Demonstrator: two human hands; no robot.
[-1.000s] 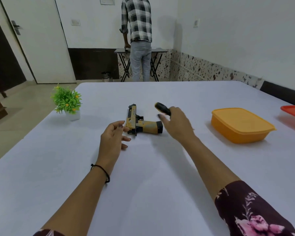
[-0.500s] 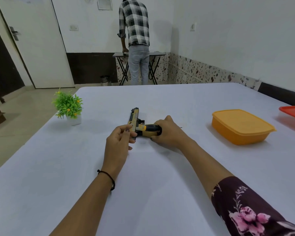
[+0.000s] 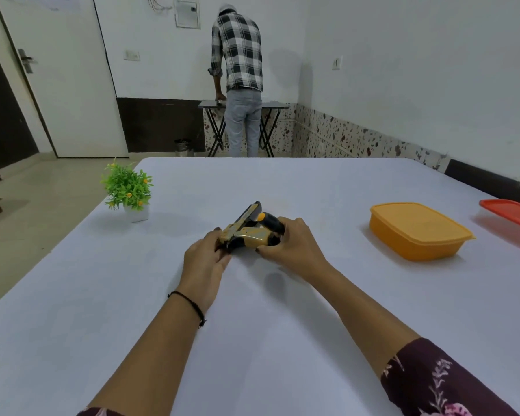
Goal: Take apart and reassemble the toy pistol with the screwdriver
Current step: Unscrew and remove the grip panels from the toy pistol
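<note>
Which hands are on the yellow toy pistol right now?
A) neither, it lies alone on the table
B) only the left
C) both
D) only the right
C: the left hand grips one end of the toy pistol and the right hand grips the other.

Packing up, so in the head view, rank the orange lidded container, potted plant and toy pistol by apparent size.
1. orange lidded container, clearly largest.
2 and 3. potted plant and toy pistol look alike; the plant sits farther away and the pistol is partly covered, so I won't rank them.
</note>
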